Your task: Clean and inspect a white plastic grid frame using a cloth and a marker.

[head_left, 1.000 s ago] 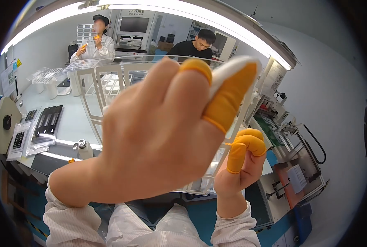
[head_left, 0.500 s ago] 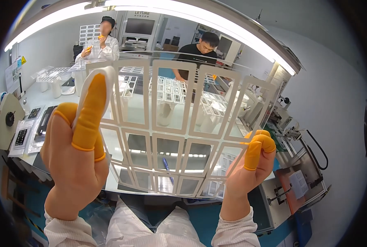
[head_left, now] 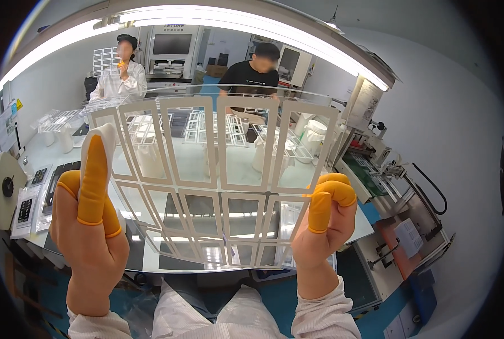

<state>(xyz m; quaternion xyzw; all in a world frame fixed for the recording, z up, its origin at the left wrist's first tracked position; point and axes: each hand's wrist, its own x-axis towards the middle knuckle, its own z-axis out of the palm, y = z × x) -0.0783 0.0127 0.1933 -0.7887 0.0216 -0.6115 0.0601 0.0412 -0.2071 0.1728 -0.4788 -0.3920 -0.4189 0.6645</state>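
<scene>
I hold up a clear sheet printed with rows of white rectangular frames (head_left: pixel 223 141), tilted in front of me. My right hand (head_left: pixel 325 223), with orange finger cots, is closed on the sheet's right edge, fingers curled. At the sheet's left side is my left hand (head_left: pixel 91 243), also in orange finger cots. A white cloth (head_left: pixel 110 138) wraps the raised digit of that hand, held between its fingers. Whether the left fingers also grip the sheet's edge is hard to tell.
Similar framed sheets (head_left: pixel 215 129) rest on white cylindrical stands across the table. Bagged dark parts (head_left: pixel 24 209) lie at left. A machine with a green bed (head_left: pixel 356 175) stands at right. Two people (head_left: pixel 124 79) work opposite, under a long lamp (head_left: pixel 223 17).
Both hands and the sheet have shifted left in view, and the sheet has turned slightly. The background has moved left too. The cloth stays in my left hand.
</scene>
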